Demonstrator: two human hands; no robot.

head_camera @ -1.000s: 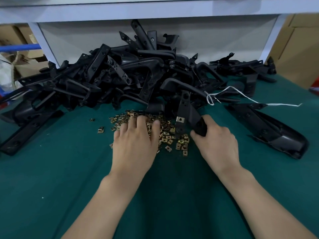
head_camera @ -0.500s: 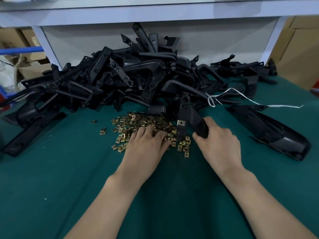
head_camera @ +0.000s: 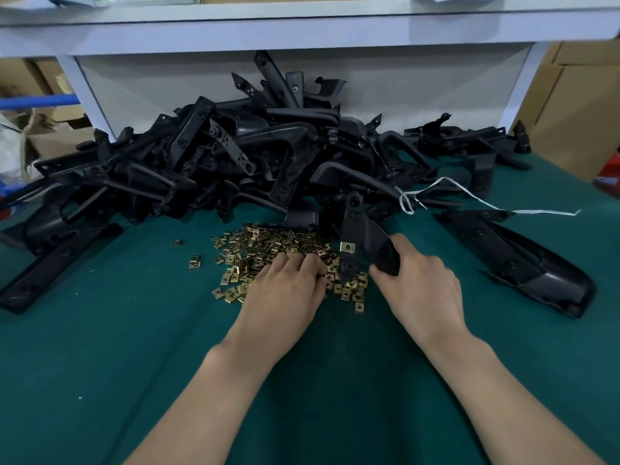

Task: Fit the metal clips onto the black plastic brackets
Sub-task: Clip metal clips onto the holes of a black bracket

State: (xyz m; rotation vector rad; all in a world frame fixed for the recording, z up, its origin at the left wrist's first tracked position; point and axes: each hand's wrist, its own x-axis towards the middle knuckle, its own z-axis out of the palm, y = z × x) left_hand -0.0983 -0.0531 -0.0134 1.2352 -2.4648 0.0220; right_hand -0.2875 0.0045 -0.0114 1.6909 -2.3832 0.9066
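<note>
Head view, centre of the frame: right hand [head_camera: 419, 290] curled round the near end of a black bracket [head_camera: 364, 229], which tilts up off the green table [head_camera: 134, 347] and carries one metal clip [head_camera: 347, 247] on its left edge. Just left, left hand [head_camera: 285, 297] knuckles-up on the heap of loose clips [head_camera: 265, 245], fingers bent into them; cannot tell whether pinching one. Behind, upper middle, pile of brackets [head_camera: 268, 156]; white string [head_camera: 476, 201] at right
</note>
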